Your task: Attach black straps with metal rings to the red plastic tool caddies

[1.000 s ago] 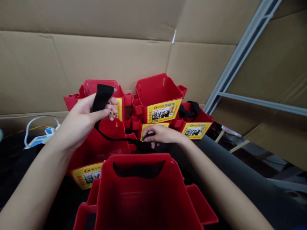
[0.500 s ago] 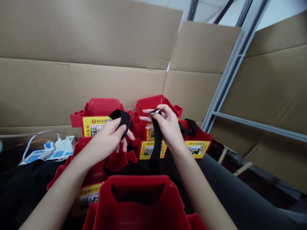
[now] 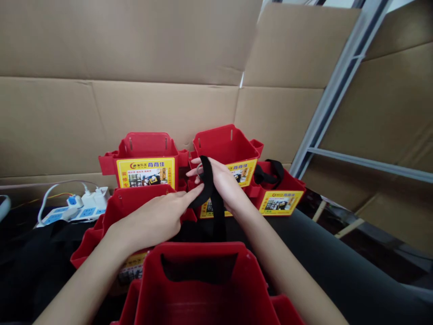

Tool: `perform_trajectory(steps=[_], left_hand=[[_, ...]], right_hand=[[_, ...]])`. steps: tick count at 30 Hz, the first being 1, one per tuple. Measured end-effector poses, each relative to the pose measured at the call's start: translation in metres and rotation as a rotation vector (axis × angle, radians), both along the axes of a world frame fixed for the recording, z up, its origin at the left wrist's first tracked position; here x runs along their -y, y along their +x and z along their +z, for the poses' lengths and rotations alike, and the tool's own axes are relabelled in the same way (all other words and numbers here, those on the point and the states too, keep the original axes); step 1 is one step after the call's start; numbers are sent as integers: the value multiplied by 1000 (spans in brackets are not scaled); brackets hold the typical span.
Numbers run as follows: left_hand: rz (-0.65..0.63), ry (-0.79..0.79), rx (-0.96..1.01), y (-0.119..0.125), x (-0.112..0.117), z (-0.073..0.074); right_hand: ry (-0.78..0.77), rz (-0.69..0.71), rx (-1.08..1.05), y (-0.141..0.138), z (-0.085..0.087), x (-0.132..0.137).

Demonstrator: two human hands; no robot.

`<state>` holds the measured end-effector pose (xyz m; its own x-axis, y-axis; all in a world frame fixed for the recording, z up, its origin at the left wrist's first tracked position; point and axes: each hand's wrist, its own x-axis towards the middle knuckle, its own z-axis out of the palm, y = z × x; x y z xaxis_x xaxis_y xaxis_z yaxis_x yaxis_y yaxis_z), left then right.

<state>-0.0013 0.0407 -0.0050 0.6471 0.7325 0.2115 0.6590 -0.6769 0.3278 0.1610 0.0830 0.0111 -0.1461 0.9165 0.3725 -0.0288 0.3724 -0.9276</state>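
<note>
In the head view my left hand point(image 3: 154, 219) pinches one part of a black webbing strap point(image 3: 207, 187), its index finger stretched along the strap. My right hand point(image 3: 223, 183) is closed on the same strap and on a metal ring point(image 3: 199, 170) near its fingertips. The strap folds over at the right hand, and one length hangs down behind the nearest red plastic tool box point(image 3: 199, 248). That box stands right before me, with a black strap showing through its slot. My right palm is turned away, so its grip is partly hidden.
More red tool boxes with yellow labels stand behind: one box point(image 3: 149, 143) at back left, another point(image 3: 219, 140) at back centre, a third point(image 3: 294, 183) at right. A power strip point(image 3: 89, 214) with plugs lies at left. Cardboard point(image 3: 162, 108) walls the back; a metal frame point(image 3: 329, 108) rises right.
My left hand has moved right and brought its part of the strap against the right hand. The strap now loops over by the ring. The view has shifted slightly.
</note>
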Motion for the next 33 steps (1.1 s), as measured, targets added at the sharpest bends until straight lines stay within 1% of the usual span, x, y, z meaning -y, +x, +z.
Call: perform_trajectory(steps=[4, 6, 8, 10, 12, 13, 15, 17, 20, 23, 25, 27, 29, 31, 33], left_hand=[[23, -116, 4, 1, 0, -2], [1, -142, 55, 1, -1, -2], [0, -164, 153, 1, -2, 1], [52, -205, 313, 3, -3, 7], [56, -300, 483, 7, -5, 13], [24, -361, 549, 10, -6, 17], [-69, -487, 618, 19, -7, 22], [-103, -545, 647, 28, -9, 27], [-48, -491, 711, 41, -10, 32], [-3, -456, 833, 49, -12, 36], [-26, -499, 955, 51, -15, 36], [-70, -565, 1059, 51, -19, 33], [-90, -597, 1114, 53, -23, 28], [-66, -550, 1143, 54, -25, 25], [-33, -470, 1151, 56, -25, 30]], right_hand=[[-4, 19, -157, 1, -1, 1], [16, 53, -220, -1, -2, 2], [46, 99, -237, -4, -3, 3], [93, 117, -197, -6, -4, 4], [169, 78, -103, -7, -6, 4], [214, 44, -40, -7, -6, 4], [303, -18, 82, -6, -7, 3], [387, -42, 153, -3, -7, 2], [470, -38, 196, 1, -5, 3], [514, -127, 274, 5, -1, 8], [541, -183, 312, 9, 2, 12], [561, -179, 312, 11, 5, 14], [573, -160, 293, 12, 5, 14], [587, -191, 259, 11, 5, 12], [581, -212, 190, 9, 4, 12]])
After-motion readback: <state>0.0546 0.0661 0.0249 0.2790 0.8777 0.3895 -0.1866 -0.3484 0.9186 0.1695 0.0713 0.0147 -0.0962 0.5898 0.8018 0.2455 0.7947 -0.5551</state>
